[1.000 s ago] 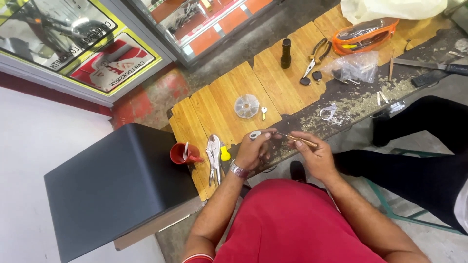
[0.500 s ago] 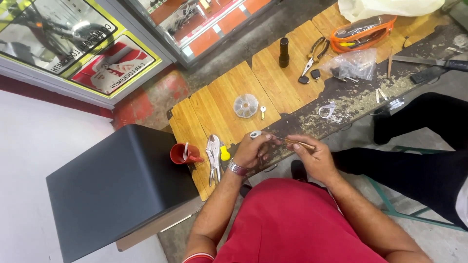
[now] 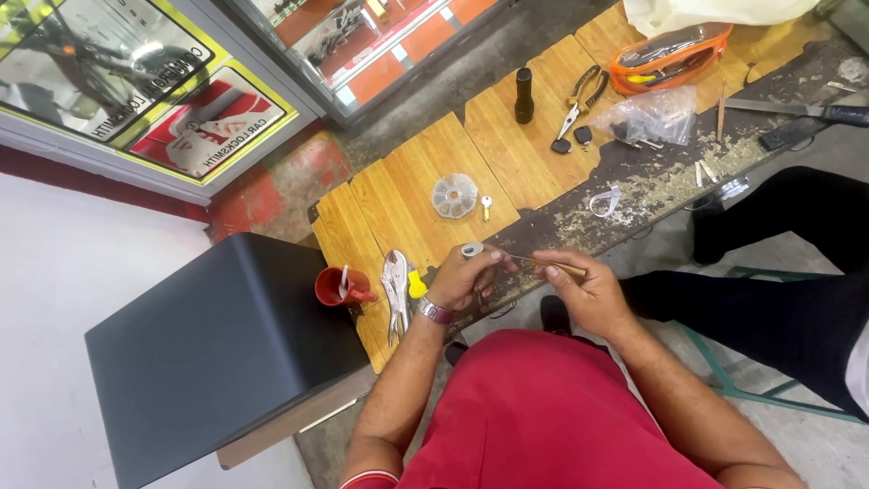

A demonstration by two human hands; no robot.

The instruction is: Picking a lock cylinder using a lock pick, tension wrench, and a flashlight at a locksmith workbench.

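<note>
My left hand [image 3: 463, 282] is closed around a small silver lock cylinder [image 3: 472, 250] at the near edge of the wooden workbench [image 3: 507, 154]. My right hand [image 3: 584, 290] pinches a thin wooden-handled pick tool [image 3: 552, 264] whose tip points left toward the cylinder. The two hands sit close together over the bench edge. A wristwatch is on my left wrist. Below them is my red shirt.
On the bench lie silver locking pliers [image 3: 395, 282], a red cup [image 3: 337, 286], a round clear parts case [image 3: 453, 196], a small key [image 3: 486, 207], pliers [image 3: 581, 100], a black cylinder [image 3: 524, 95] and a plastic bag [image 3: 654, 114]. A black box [image 3: 208, 353] stands left. Another person's dark trouser legs [image 3: 769, 272] are right.
My hands stay together at the bench edge with only slight shifts. The view has drifted a little.
</note>
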